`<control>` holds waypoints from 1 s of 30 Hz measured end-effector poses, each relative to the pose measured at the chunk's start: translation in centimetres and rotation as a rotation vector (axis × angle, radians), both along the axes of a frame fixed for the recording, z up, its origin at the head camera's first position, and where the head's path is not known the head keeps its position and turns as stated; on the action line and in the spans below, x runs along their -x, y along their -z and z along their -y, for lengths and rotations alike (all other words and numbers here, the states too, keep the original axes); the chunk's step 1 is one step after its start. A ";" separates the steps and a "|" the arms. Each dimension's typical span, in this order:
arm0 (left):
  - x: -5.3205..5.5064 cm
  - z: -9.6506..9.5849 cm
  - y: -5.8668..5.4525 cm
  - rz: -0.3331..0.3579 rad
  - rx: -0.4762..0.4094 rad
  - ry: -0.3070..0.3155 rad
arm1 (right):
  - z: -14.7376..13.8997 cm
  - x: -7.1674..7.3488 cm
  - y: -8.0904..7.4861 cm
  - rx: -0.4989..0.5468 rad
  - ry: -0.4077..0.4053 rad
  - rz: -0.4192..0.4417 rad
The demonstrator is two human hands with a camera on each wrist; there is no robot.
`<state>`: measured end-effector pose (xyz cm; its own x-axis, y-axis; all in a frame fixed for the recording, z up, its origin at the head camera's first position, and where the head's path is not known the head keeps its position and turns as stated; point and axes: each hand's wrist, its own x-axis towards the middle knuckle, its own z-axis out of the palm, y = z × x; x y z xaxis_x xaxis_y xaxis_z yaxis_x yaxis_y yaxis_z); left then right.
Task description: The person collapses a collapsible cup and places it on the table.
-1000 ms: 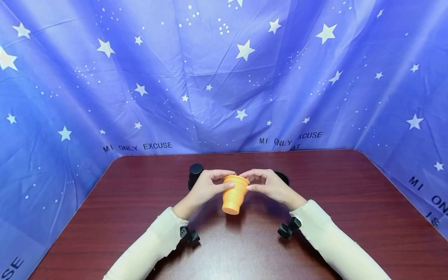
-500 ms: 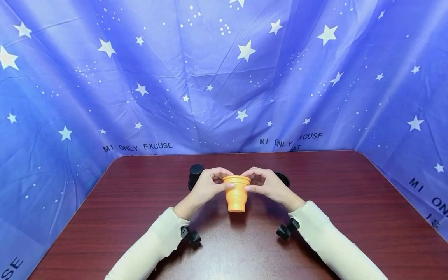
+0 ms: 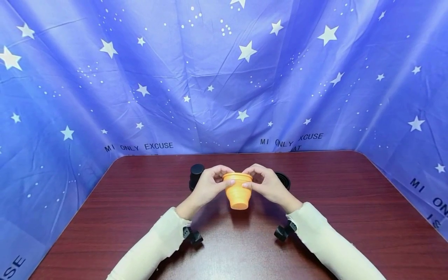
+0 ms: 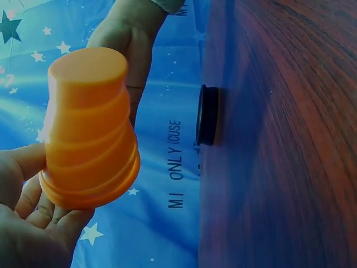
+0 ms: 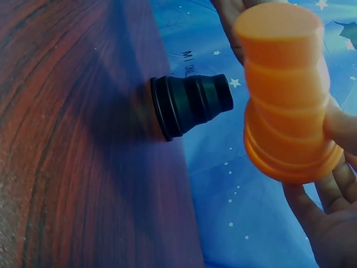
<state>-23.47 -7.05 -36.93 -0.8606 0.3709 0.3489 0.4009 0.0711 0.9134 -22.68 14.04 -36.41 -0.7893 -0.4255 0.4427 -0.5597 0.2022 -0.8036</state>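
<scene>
Above the middle of the table, an orange collapsible cup [image 3: 239, 194] with ringed walls is held between two hands, its wide rim up and its base tipped toward me. My left hand [image 3: 209, 186] pinches the rim from the left, thumb on the outer wall and fingers at the far side. On the opposite side my right hand [image 3: 266, 184] grips the rim the same way. The wrist views show the cup's closed base and stepped rings; its inside is hidden from every view.
Behind my left hand a black stepped cup [image 5: 192, 103] stands upside down on the dark red wooden table [image 3: 140, 202]. A low black round piece [image 4: 208, 114] lies behind my right hand. A blue star-print curtain [image 3: 224, 77] encloses the table's back and sides.
The cup has swung from leaning left to nearly straight, and now looks shorter, with its base tilted more toward me. Both hands keep their hold, slightly raised.
</scene>
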 end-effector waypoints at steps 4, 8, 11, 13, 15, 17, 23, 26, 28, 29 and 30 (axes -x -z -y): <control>0.6 -0.1 0.9 -0.035 0.009 -0.018 | 0.3 -0.6 -0.5 -0.015 0.075 -0.048; 0.5 -0.1 0.9 -0.066 0.007 -0.039 | 0.6 -0.8 -0.6 0.003 0.118 -0.101; 0.4 -0.2 0.9 -0.088 0.005 -0.056 | 0.8 -0.9 -0.6 0.033 0.129 -0.145; 0.5 -0.3 0.9 -0.099 0.006 -0.067 | 0.9 -1.0 -0.6 0.050 0.137 -0.185; 0.5 -0.4 0.9 -0.112 0.006 -0.070 | 1.0 -0.9 -0.5 0.070 0.147 -0.231; 0.6 -0.4 0.9 -0.100 -0.014 -0.048 | 1.0 -0.9 -0.4 0.101 0.153 -0.277; 0.7 -0.1 0.6 0.002 -0.102 0.101 | 0.6 -0.5 -0.5 0.184 0.184 -0.310; 0.7 -0.1 0.7 -0.005 -0.109 0.123 | 0.5 -0.4 -0.5 0.198 0.201 -0.320; 0.7 -0.2 0.8 -0.018 -0.108 0.110 | 0.5 -0.5 -0.4 0.199 0.210 -0.318; 0.8 -0.3 0.8 -0.026 -0.105 0.098 | 0.5 -0.5 -0.4 0.200 0.213 -0.313; 0.7 -0.4 0.8 -0.031 -0.105 0.087 | 0.6 -0.6 -0.5 0.199 0.216 -0.307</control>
<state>-24.20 -6.68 -37.69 -0.8151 0.4038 0.4154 0.4293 -0.0606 0.9011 -22.13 13.47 -35.96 -0.6695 -0.1473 0.7281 -0.7411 0.1987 -0.6413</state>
